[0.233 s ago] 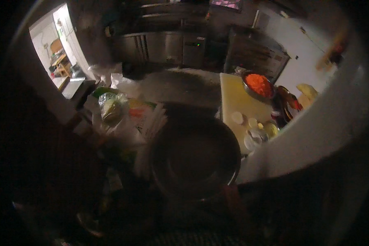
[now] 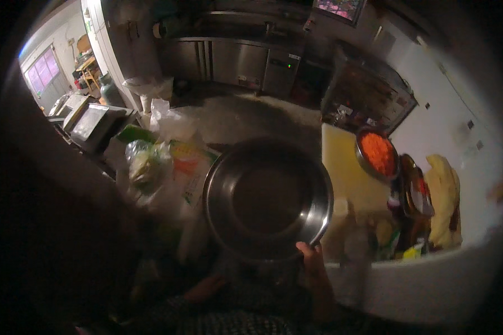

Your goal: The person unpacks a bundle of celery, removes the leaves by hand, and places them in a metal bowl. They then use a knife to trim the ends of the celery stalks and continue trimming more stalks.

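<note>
At centre, round steel basin (image 2: 268, 206), mouth toward camera.
Right hand (image 2: 314, 262) grasps its rim; left hand (image 2: 207, 287) fingers: cannot tell. Right-side bowl (image 2: 365, 163): orange shreds (image 2: 379, 155).

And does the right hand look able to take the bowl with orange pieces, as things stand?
Probably not: the right hand holds the large metal bowl by its rim, and the bowl of orange pieces sits farther forward, to the right.

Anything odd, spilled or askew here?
Nothing stands out. The large metal bowl shows no visible damage, with the right hand gripping its near rim. The orange shreds sit inside the smaller bowl, no spill visible. Lower left is too dark to check.
</note>
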Demonstrator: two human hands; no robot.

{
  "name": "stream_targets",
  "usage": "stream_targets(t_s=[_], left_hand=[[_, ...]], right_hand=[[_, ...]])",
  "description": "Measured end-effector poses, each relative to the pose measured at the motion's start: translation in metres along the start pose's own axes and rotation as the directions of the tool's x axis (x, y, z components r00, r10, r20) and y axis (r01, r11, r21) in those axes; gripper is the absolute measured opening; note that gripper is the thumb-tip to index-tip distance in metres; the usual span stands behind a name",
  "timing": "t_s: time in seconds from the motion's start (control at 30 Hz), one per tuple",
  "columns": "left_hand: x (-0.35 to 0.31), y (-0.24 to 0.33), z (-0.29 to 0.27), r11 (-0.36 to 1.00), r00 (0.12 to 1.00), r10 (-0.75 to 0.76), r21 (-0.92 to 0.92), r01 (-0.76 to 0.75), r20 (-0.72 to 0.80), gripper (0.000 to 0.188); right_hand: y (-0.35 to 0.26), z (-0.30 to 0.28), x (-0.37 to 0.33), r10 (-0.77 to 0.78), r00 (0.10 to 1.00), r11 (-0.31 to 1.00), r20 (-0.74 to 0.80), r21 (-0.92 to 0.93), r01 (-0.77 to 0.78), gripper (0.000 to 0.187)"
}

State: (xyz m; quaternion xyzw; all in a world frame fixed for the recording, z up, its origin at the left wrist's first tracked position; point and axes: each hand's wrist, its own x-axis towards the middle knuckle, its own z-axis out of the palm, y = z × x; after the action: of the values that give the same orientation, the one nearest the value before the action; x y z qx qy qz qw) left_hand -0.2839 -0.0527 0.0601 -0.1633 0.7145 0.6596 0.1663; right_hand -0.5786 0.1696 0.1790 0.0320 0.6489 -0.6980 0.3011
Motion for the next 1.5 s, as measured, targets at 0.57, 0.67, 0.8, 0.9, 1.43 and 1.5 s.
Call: stream_targets(t_s=[0.57, 0.67, 0.8, 0.9, 1.43, 1.5], left_hand=[[0.309, 0.583, -0.374, 0.257, 0.291, 0.957, -0.461, -0.849, -0.002, 0.025], [0.371, 0.615, -0.413, 0.14, 0.168, 0.986, -0.555, -0.82, 0.001, 0.025], [0.437, 0.634, -0.483, 0.086, 0.139, 0.988, -0.491, -0.867, -0.072, 0.025], [0.459, 0.636, -0.536, 0.055, 0.134, 0.974, -0.382, -0.923, -0.183, 0.025], [0.566, 0.656, -0.917, 0.252, 0.259, 0.965, -0.118, -0.961, -0.048, 0.027], [0.584, 0.654, -0.967, 0.335, 0.337, 0.942, -0.105, -0.936, 0.002, 0.027]], right_hand=[[-0.166, 0.068, 0.44, -0.209, 0.973, 0.921, -0.096, -0.352, 0.163, 0.027], [-0.182, 0.085, 0.539, -0.165, 0.975, 0.958, -0.149, -0.26, 0.123, 0.029], [-0.253, 0.163, 0.668, 0.103, 0.981, 0.993, -0.167, -0.041, -0.112, 0.021], [-0.318, 0.26, 0.748, 0.153, 0.986, 0.976, -0.059, -0.148, -0.161, 0.017], [-0.381, 0.701, 1.041, 0.309, 0.778, 0.887, 0.547, -0.461, -0.028, 0.006], [-0.375, 0.751, 1.062, 0.346, 0.813, 0.866, 0.468, -0.493, -0.085, 0.006]])
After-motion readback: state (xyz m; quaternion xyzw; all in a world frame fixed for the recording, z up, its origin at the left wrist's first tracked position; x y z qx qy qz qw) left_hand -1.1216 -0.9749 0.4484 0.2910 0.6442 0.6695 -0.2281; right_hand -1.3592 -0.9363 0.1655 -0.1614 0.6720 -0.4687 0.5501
